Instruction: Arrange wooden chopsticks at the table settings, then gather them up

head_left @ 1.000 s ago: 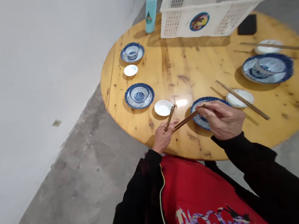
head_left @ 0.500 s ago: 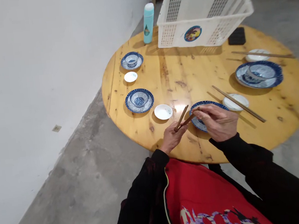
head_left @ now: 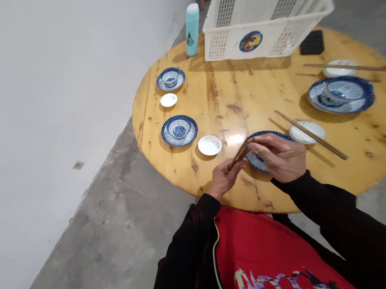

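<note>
Brown wooden chopsticks (head_left: pixel 240 153) are held between my two hands above the near side of the table. My left hand (head_left: pixel 224 176) is closed around their lower ends. The fingertips of my right hand (head_left: pixel 280 156) pinch their upper ends. Below my right hand lies a blue-rimmed plate (head_left: pixel 256 161), largely covered by that hand. A small white dish (head_left: pixel 209 145) sits left of the chopsticks. To the right, another white dish (head_left: pixel 307 131) has a pair of chopsticks (head_left: pixel 311 135) resting across it.
On the round wooden table (head_left: pixel 223 100) stand a white plastic basket (head_left: pixel 224 44), a turquoise bottle (head_left: pixel 192 32) and a black flat object (head_left: pixel 311 43). Blue-patterned plates with bowls sit at left (head_left: pixel 180 141) and right (head_left: pixel 369 94). A white wall (head_left: pixel 52 85) rises at left.
The chopsticks in my hands have come closer together, from spread apart to nearly side by side. My hands stay in about the same place; the view has shifted slightly.
</note>
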Demonstrator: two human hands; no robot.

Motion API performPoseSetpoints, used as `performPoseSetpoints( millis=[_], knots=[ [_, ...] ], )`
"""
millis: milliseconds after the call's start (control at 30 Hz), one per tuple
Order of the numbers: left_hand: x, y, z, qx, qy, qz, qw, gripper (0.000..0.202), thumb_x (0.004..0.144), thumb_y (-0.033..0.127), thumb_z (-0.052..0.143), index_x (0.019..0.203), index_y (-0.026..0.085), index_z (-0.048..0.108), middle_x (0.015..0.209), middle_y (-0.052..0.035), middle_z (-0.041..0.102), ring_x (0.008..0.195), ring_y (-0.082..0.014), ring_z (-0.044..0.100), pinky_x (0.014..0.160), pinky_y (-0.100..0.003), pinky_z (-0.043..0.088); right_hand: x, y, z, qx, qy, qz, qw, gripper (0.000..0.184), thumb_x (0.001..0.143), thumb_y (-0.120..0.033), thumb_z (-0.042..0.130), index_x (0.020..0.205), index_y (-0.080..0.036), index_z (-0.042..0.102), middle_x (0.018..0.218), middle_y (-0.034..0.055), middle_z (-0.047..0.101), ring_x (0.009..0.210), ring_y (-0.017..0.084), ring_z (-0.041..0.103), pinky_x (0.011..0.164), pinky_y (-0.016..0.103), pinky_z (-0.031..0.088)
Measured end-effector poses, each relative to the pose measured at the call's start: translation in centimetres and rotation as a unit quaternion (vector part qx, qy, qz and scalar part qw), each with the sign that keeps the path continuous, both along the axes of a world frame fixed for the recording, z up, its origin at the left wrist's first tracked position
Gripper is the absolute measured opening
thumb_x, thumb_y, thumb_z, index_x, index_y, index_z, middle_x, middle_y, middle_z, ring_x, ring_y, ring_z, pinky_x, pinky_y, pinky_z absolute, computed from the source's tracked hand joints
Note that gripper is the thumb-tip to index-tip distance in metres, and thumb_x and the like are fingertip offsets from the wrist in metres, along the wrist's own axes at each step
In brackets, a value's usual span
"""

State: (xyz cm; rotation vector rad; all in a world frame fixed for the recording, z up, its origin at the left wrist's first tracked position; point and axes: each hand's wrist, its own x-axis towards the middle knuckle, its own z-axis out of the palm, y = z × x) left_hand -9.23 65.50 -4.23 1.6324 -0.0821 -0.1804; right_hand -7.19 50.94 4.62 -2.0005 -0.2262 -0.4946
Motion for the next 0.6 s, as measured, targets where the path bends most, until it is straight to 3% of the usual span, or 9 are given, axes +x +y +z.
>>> performPoseSetpoints(
  millis=[300,600],
  knots=[
    [-0.2,-1.2,0.5,0.146,-0.054,0.016,0.988,0.033,0.1,0.044,0.055,0.11,0.022,0.076,0.09,-0.0023,0.072,0.082,-0.0181,0.064,0.077,-0.027,0.05,0.1,-1.3,0.8,0.03,0.011,-0.003,0.999,0.016,0.086,-0.04,0.076,0.084,-0.024,0.076,0.084,0.0031,0.075,0.076,0.022,0.071,0.07,0.035,0.057],
    [-0.7,-2.2,0.2,0.153,-0.087,0.024,0.984,0.038,0.103,0.049,0.05,0.112,0.021,0.074,0.089,-0.0046,0.069,0.081,-0.0193,0.064,0.077,-0.028,0.05,0.4,-2.1,2.9,-0.016,0.035,-0.018,0.999,0.025,0.084,-0.049,0.075,0.073,-0.027,0.077,0.073,0.0028,0.074,0.068,0.024,0.07,0.063,0.036,0.054]
  ],
)
